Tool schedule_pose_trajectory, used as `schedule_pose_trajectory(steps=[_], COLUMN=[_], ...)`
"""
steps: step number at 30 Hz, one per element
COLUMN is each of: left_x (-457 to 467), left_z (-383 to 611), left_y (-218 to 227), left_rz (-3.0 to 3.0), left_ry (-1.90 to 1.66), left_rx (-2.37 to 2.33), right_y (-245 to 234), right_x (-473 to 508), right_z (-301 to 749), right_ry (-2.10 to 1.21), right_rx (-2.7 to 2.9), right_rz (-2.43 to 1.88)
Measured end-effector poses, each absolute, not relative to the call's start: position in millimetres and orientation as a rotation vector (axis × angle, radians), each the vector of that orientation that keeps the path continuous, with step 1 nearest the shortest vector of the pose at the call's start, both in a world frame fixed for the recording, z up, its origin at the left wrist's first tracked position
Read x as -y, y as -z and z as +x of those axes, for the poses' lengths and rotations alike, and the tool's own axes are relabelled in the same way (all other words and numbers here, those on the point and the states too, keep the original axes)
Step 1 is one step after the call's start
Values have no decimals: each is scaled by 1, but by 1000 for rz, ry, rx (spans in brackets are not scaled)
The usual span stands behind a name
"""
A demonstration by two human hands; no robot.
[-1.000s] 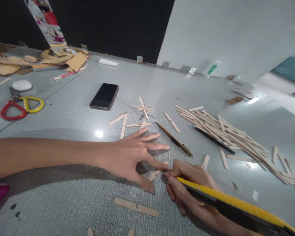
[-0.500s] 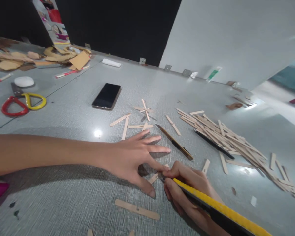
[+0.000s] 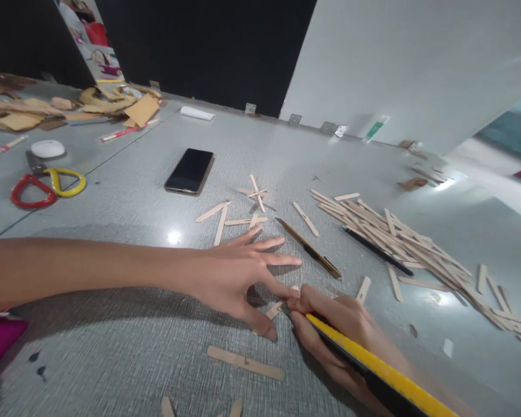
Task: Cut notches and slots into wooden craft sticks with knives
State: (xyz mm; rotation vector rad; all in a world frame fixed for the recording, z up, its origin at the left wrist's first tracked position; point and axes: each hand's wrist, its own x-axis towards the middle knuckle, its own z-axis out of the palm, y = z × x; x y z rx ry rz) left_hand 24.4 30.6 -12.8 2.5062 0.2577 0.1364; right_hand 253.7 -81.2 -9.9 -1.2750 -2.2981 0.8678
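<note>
We are spreading our left hand (image 3: 232, 275) flat on the table (image 3: 125, 359), with its fingers fanned wide. Its forefinger is resting at the upper end of a short wooden stick (image 3: 274, 311), and its thumb is lying near the lower end, so the stick is sitting mostly in the gap between them. Our right hand (image 3: 342, 324) is wrapping round a yellow and black knife (image 3: 373, 360), with its fingertips pinching close to the front.

Since a second ago, the knife's handle has been swinging to a steeper slant in our view, and the right fingertips have been closing in on the left forefinger. The blade tip, which was showing then, is now hiding behind those fingertips, so we are unable to tell whether it is touching the wood. We are judging this to be finer, closer work at the dark mark on the stick, with the left forefinger lying riskily near the edge.

Below the hands, a notched stick (image 3: 245, 362) is lying apart, and a brown cutter (image 3: 308, 248) is resting beyond the left fingertips.
</note>
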Motion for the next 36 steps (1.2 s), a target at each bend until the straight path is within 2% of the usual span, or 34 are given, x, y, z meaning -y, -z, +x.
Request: schedule_pose_trajectory(steps=[8, 13, 23, 27, 36], left_x=[-29, -29, -29, -30, -31], left_z=[24, 25, 26, 27, 28], left_y=[8, 15, 23, 26, 31], left_rz=[2472, 2514, 2508, 2486, 2468], left_ry=[-84, -166, -268, -290, -307], left_rx=[-291, -265, -234, -254, -284], right_y=[10, 16, 8, 8, -12], right_x=[80, 83, 94, 99, 81], right_z=[252, 254, 255, 262, 252], right_ry=[-857, -762, -780, -610, -569], right_rx=[2250, 2223, 2138, 2069, 2168], right_rz=[-1284, -1313, -1296, -1323, -1378])
